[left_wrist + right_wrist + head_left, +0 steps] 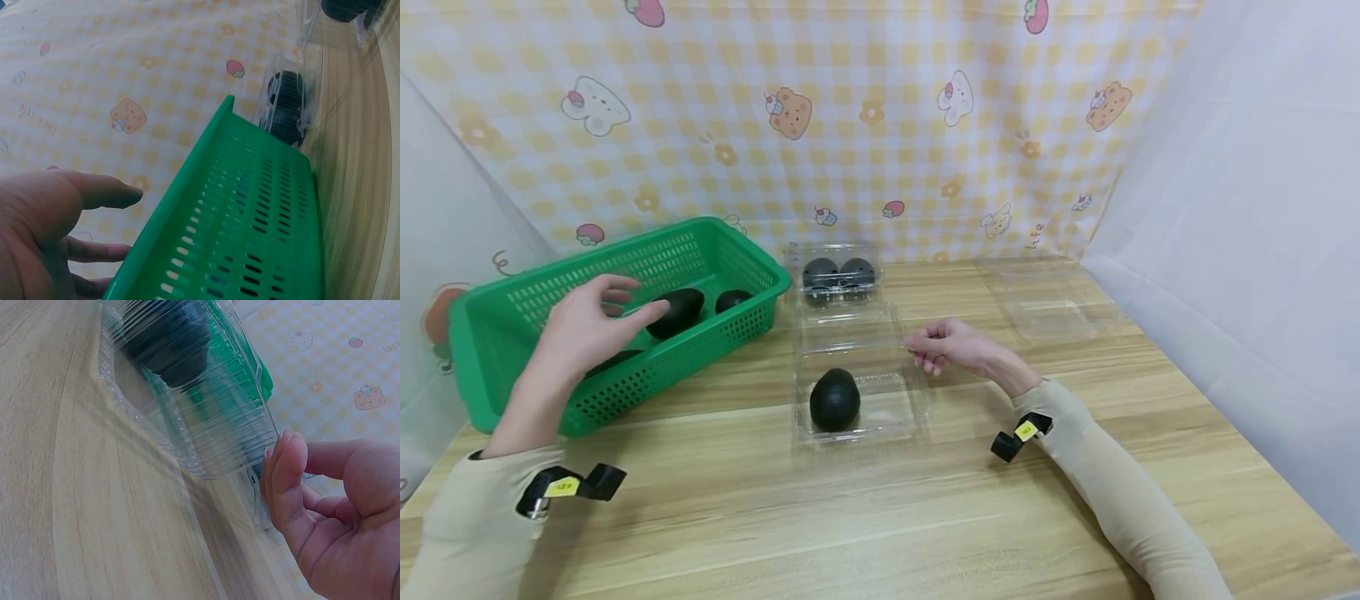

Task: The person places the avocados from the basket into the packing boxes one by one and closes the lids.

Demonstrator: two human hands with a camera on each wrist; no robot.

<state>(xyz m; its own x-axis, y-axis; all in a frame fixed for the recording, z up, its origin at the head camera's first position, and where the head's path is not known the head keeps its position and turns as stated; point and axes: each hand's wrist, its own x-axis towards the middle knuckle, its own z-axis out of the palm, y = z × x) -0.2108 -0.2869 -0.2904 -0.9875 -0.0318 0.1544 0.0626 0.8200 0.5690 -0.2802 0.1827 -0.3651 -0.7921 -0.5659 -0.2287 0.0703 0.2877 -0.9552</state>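
Note:
One dark avocado (835, 400) sits in the left part of an unfolded clear plastic clamshell container (891, 432) in front of me. My right hand (953, 345) pinches the right edge of this container between thumb and curled fingers; in the right wrist view the fingertips (289, 439) are right at its rim. Over the green basket (696, 354) hovers my left hand (587, 321), thumb and fingers apart and holding nothing. Below and beside it in the basket lie several dark avocados, one (679, 312) close to the thumb, another (732, 300) at the right end.
Behind the unfolded container, a clear container (838, 250) with several avocados stands by the checked cloth (880, 158). Another clear container (1048, 304) lies at the back right of the wooden table (820, 517). A white sheet (1247, 208) hangs along the right side.

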